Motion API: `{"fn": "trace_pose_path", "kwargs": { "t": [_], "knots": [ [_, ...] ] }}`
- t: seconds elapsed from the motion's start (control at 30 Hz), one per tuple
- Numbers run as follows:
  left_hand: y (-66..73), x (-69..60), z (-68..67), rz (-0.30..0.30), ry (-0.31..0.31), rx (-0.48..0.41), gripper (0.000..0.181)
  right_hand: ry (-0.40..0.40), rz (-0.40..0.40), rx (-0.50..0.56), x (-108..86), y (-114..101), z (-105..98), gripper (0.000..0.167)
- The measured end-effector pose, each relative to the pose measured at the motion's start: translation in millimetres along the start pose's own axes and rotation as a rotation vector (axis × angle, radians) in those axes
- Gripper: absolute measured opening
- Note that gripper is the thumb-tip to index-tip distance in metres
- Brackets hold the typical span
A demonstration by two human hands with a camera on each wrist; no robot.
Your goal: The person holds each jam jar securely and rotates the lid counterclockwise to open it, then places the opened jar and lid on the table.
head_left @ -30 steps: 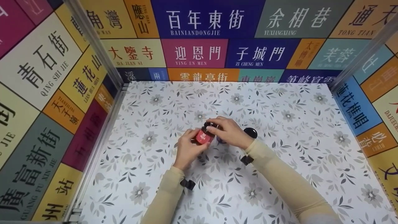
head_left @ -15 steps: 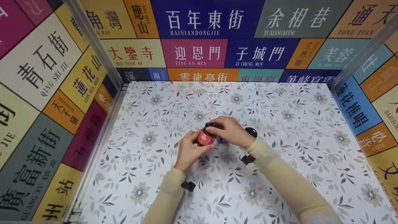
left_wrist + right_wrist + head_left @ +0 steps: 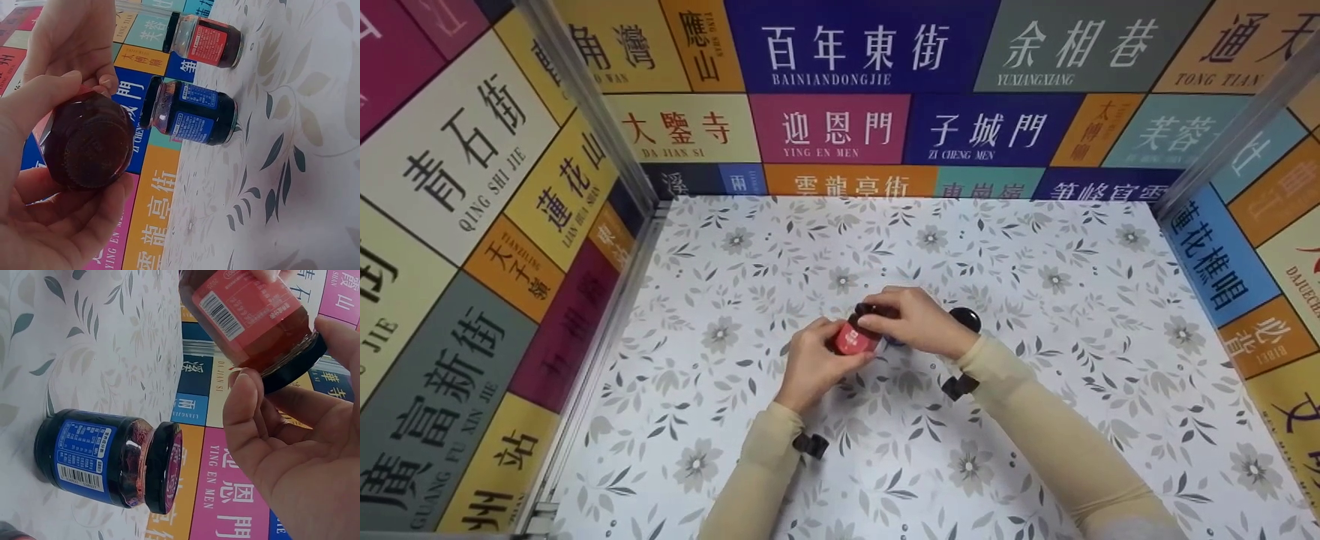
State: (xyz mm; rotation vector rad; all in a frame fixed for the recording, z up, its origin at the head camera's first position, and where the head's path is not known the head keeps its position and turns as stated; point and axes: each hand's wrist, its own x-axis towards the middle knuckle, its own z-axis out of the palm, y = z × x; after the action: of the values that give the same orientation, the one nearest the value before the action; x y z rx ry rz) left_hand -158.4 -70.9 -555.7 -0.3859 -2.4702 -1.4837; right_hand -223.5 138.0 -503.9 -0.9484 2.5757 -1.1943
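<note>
A jam jar with a red label [image 3: 853, 339] is held tilted above the table, its dark base facing the left wrist camera. My left hand [image 3: 814, 360] grips the jar's body [image 3: 90, 140], with thumb and fingers on opposite sides. At the neck, my right hand [image 3: 919, 321] pinches the black lid [image 3: 295, 364] by its rim between thumb and fingers. The lid sits on the jar. Close by stands a jar with a blue label [image 3: 93, 458] and a black lid, mostly hidden behind my right hand in the head view.
Another red-labelled jar [image 3: 211, 42] stands beyond the blue one; its black lid [image 3: 964, 320] shows beside my right wrist. The table [image 3: 930, 465] has a leaf-patterned cover. Panels with printed characters [image 3: 829, 127] enclose its back and sides.
Both hands and the red-labelled jar have shifted slightly and come a little nearer the front. The jar's tilt has changed a little. My right fingers stay on the lid.
</note>
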Motion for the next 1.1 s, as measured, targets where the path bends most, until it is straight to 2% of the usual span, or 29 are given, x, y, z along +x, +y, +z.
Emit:
{"fn": "trace_pose_path", "kwargs": {
  "t": [0.2,0.7,0.9,1.1],
  "knots": [
    [0.4,-0.1,-1.5,0.012,0.017,0.028,0.045,-0.002,-0.036,-0.004,-1.2,0.2,-0.2,0.042],
    [2.4,0.5,-3.8,0.033,-0.011,0.001,0.044,0.008,-0.060,-0.002,-5.6,1.6,-1.9,0.049],
    [3.0,0.6,-4.1,0.035,-0.014,-0.033,0.046,0.018,-0.088,-0.009,-6.8,1.6,-0.7,0.045],
    [3.5,1.3,-5.4,0.048,-0.021,-0.039,0.039,0.017,-0.068,0.035,-7.1,-1.3,-0.8,0.043]
  ]
}}
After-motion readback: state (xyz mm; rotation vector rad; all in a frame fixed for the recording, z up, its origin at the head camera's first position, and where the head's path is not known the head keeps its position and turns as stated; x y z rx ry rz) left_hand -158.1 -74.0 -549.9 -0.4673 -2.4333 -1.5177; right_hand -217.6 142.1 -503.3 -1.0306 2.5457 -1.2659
